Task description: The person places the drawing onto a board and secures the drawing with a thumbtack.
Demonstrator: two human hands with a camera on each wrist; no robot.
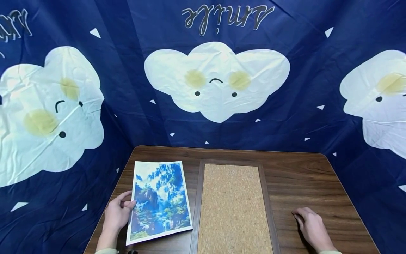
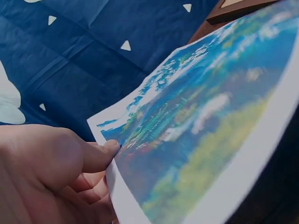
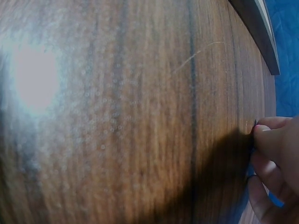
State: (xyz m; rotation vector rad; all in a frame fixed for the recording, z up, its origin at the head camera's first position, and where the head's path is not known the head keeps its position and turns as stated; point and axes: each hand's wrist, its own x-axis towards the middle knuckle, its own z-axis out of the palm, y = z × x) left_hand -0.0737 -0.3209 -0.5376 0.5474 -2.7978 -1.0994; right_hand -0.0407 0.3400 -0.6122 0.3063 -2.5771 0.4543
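Note:
My left hand (image 1: 116, 214) grips a landscape print (image 1: 161, 199) by its left edge. In the left wrist view the thumb (image 2: 105, 154) lies on the picture side, with curled fingers behind the sheet. The print shows blue mountains and trees inside a white border; it is tilted above the table and slightly bowed. To its right lies a cork board (image 1: 234, 208) with a brown frame. Right of the board, my right hand (image 1: 312, 225) is low over the table, pinching a small push pin (image 3: 255, 127); only a red bit and a thin dark tip show between the fingertips.
Both hands are over a brown wood-grain table (image 1: 301, 180) with rounded far corners. A blue curtain (image 1: 133, 88) with white clouds surrounds its far side and both flanks. A small black object (image 1: 132, 252) shows at the bottom edge, mostly cut off.

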